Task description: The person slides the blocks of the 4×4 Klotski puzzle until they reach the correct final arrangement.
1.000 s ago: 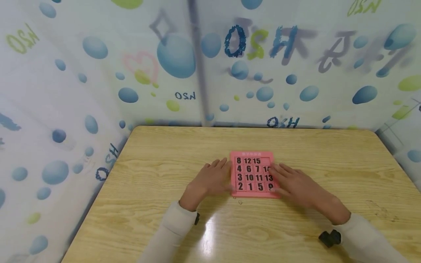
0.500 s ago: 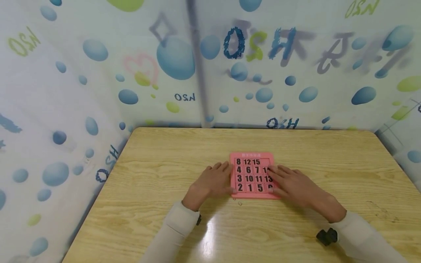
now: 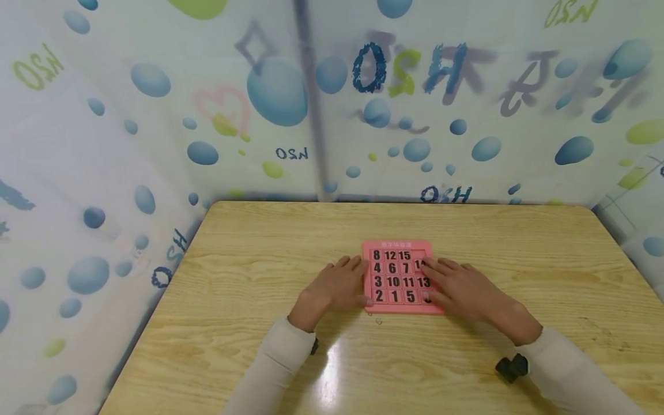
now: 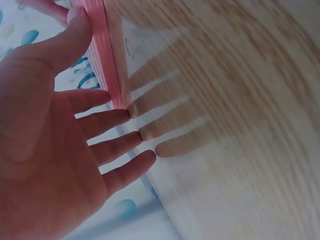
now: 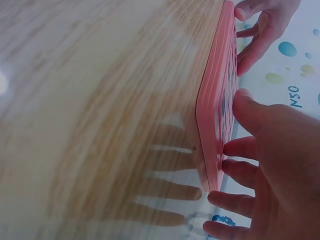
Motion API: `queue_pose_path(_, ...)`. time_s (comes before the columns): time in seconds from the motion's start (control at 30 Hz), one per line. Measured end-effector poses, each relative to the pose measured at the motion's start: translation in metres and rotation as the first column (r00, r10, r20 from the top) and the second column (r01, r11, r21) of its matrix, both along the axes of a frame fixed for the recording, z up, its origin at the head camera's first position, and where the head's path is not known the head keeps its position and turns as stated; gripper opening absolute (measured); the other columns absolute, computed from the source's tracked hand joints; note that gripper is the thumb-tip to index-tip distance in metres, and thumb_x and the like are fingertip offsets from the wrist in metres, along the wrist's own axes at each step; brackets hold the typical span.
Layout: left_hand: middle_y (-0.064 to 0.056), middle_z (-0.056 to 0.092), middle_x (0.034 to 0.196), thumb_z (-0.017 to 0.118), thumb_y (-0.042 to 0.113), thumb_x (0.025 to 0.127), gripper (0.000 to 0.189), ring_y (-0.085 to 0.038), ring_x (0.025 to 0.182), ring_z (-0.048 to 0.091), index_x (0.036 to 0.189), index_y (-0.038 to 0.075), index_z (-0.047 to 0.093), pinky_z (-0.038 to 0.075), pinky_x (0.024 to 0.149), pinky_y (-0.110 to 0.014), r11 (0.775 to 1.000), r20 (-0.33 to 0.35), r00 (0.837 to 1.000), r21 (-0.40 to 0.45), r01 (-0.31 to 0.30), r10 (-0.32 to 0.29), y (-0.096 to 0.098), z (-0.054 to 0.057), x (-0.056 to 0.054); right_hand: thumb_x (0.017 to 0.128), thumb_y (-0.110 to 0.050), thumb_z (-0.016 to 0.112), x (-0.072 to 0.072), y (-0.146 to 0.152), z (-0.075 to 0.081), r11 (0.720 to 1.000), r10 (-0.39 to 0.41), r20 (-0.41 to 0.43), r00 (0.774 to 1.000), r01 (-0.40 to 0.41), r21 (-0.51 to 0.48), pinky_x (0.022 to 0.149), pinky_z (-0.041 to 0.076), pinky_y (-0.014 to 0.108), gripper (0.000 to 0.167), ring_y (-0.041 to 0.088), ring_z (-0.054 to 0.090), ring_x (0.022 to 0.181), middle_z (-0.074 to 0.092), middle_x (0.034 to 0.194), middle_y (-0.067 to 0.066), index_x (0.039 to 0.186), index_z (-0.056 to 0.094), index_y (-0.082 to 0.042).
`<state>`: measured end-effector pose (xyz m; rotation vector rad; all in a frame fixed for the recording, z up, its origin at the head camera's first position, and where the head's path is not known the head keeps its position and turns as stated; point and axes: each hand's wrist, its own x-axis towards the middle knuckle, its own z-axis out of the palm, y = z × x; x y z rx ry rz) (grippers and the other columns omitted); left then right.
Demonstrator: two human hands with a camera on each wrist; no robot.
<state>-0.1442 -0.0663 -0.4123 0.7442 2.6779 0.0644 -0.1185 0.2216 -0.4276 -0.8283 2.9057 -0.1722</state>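
Observation:
A pink sliding number puzzle (image 3: 402, 309) lies flat on the wooden table, black numbers on its square tiles. A gap shows at its top right, above the 14 tile (image 3: 418, 264), which sits slightly higher than the 7 beside it. My left hand (image 3: 336, 285) rests along the puzzle's left edge, its thumb at the lower left corner and its fingers extended. From the right, my right hand (image 3: 464, 288) reaches over the puzzle, with fingertips at the 14 tile and the thumb over the bottom right tile, partly hiding it. In the right wrist view its fingers are fairly straight.
The wooden table (image 3: 259, 248) meets a patterned wall covering (image 3: 233, 173) along its back edge. A small ring-like mark (image 3: 378, 321) shows just in front of the puzzle. Dark wrist devices sit at both cuffs, and light glares off the table near the left forearm.
The 14 tile has shifted slightly up toward the gap under my right fingertips. My right forearm has drifted a little left, while my left hand stays at the puzzle's left edge.

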Motion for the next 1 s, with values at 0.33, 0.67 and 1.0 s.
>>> queue_pose_path(0.33, -0.007, 0.023, 0.164, 0.061, 0.057, 0.092, 0.09, -0.03, 0.15, 0.023, 0.159, 0.013, 0.02, 0.029, 0.116, -0.054, 0.999, 0.006, 0.999, 0.029, -0.033, 0.032, 0.004, -0.003, 0.001, 0.102, -0.044, 0.05, -0.005, 0.0, -0.002, 1.0, -0.005, 0.006, 1.0, 0.005, 0.002, 0.103, 0.039, 0.063, 0.061, 0.043, 0.041, 0.138, 0.042, 0.154, 0.017, 0.149, 0.045, -0.007)
queue_pose_path(0.67, -0.009, 0.021, 0.165, 0.063, 0.053, 0.092, 0.091, -0.032, 0.151, 0.021, 0.16, 0.012, 0.018, 0.028, 0.117, -0.053, 0.997, 0.023, 0.999, 0.06, -0.045, 0.044, 0.006, -0.003, 0.002, 0.101, -0.041, 0.053, -0.009, -0.001, -0.003, 1.0, -0.018, -0.012, 1.0, 0.018, 0.004, 0.101, 0.04, 0.062, 0.06, 0.042, 0.043, 0.137, 0.043, 0.153, 0.018, 0.148, 0.045, -0.005)
queue_pose_path(1.0, -0.008, 0.018, 0.165, 0.064, 0.052, 0.091, 0.092, -0.032, 0.151, 0.018, 0.16, 0.013, 0.017, 0.025, 0.118, -0.054, 0.997, 0.038, 0.998, 0.052, -0.051, 0.049, 0.008, -0.003, 0.001, 0.102, -0.043, 0.049, -0.015, -0.003, -0.002, 0.999, -0.032, 0.015, 0.999, 0.032, -0.004, 0.102, 0.039, 0.063, 0.062, 0.044, 0.041, 0.138, 0.04, 0.154, 0.019, 0.151, 0.041, -0.005)
